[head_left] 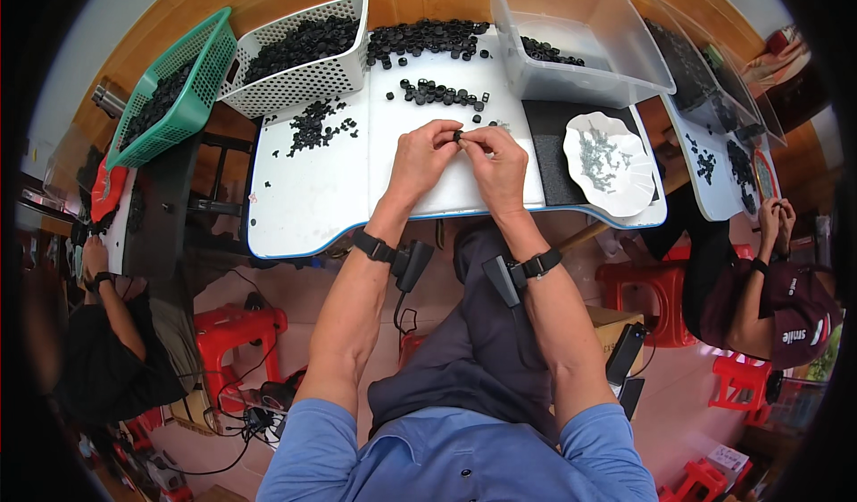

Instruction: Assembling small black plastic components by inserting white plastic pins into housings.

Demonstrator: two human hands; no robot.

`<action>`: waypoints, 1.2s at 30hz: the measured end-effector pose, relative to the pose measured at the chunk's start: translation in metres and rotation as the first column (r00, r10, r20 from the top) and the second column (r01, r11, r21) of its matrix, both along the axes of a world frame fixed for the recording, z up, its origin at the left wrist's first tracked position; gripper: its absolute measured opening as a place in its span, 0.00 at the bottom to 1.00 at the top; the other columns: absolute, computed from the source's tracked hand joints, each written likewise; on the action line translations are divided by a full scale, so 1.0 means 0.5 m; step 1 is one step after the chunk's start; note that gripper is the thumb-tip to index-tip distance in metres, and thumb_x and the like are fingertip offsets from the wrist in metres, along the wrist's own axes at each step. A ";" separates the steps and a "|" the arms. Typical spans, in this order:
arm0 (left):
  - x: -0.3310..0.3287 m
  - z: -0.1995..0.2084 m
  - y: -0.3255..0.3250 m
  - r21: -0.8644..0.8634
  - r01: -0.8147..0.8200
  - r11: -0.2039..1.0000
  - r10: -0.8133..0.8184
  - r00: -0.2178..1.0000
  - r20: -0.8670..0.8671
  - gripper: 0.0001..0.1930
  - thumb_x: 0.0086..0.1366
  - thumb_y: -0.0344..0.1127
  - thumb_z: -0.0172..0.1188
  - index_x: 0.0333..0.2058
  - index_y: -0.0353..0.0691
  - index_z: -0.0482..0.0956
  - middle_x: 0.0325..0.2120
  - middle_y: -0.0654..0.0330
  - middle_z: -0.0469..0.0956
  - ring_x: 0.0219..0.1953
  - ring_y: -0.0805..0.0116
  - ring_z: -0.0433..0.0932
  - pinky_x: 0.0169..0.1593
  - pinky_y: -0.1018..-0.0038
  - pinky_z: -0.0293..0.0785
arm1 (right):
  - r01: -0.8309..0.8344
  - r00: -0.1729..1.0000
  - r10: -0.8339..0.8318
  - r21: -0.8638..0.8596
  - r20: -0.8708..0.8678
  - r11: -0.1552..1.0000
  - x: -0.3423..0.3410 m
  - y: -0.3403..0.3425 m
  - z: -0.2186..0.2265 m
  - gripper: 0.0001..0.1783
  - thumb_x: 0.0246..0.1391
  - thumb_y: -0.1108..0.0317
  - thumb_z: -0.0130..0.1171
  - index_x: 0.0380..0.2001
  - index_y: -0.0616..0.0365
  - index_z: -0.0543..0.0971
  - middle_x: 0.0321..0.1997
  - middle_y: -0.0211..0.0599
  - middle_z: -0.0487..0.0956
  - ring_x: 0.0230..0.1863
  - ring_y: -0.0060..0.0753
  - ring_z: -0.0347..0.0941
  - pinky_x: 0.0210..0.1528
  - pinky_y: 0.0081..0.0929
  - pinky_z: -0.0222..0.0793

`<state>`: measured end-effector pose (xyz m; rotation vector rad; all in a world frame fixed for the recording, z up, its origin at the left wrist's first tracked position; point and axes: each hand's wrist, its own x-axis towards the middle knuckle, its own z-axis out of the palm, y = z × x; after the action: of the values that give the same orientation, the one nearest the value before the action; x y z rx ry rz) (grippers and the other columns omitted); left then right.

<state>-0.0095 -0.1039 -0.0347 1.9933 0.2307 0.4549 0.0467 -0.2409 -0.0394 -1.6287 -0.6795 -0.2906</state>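
Note:
Above the middle of the white table (pixel 308 194), my left hand (pixel 420 160) and my right hand (pixel 500 167) meet fingertip to fingertip. Both pinch one small black plastic part (pixel 458 135), mostly covered by the fingers. Just beyond them lies a loose row of black ring-like parts (pixel 437 93). A larger heap of similar round black parts (pixel 424 40) spreads along the back of the table. Off to the left are scattered smaller black pieces (pixel 312 129). On the right, a white wavy-edged plate (pixel 636 167) holds small pale, see-through pieces (pixel 600 154).
A white perforated basket (pixel 295 99) and a green basket (pixel 183 123), both with black parts, stand at the left. A clear plastic bin (pixel 594 78) stands at the back right, beside a black mat (pixel 549 158). People work at both sides; red stools (pixel 234 341) stand below.

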 end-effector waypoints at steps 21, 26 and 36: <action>-0.006 -0.003 0.024 -0.349 0.119 0.930 -0.127 0.992 -0.002 0.17 0.66 0.27 0.67 0.53 0.28 0.82 0.40 0.56 0.87 0.41 0.75 0.83 0.47 0.79 0.78 | -0.174 0.970 0.172 0.003 -0.172 0.985 0.015 -0.014 -0.002 0.06 0.57 0.78 0.63 0.37 0.64 0.86 0.33 0.37 0.84 0.33 0.26 0.80 0.37 0.24 0.74; -0.005 -0.003 0.014 -0.295 0.109 0.949 -0.112 0.994 0.007 0.15 0.68 0.29 0.65 0.51 0.29 0.82 0.40 0.57 0.87 0.41 0.76 0.82 0.47 0.80 0.77 | -0.103 0.926 0.143 0.131 -0.350 0.986 0.028 -0.014 -0.016 0.06 0.58 0.77 0.62 0.36 0.64 0.86 0.32 0.34 0.85 0.32 0.21 0.79 0.36 0.21 0.74; -0.011 0.008 0.006 -0.232 0.126 0.965 -0.124 0.992 0.023 0.15 0.67 0.30 0.66 0.50 0.29 0.83 0.40 0.57 0.86 0.42 0.75 0.82 0.47 0.79 0.77 | -0.035 0.959 0.039 0.020 -0.279 0.999 0.018 -0.006 -0.016 0.04 0.54 0.76 0.66 0.34 0.64 0.86 0.29 0.37 0.85 0.30 0.23 0.80 0.36 0.23 0.76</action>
<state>-0.0153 -0.1007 -0.0306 1.7638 0.1447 0.3382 0.0555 -0.2440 -0.0476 -1.6024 -0.4896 -0.0355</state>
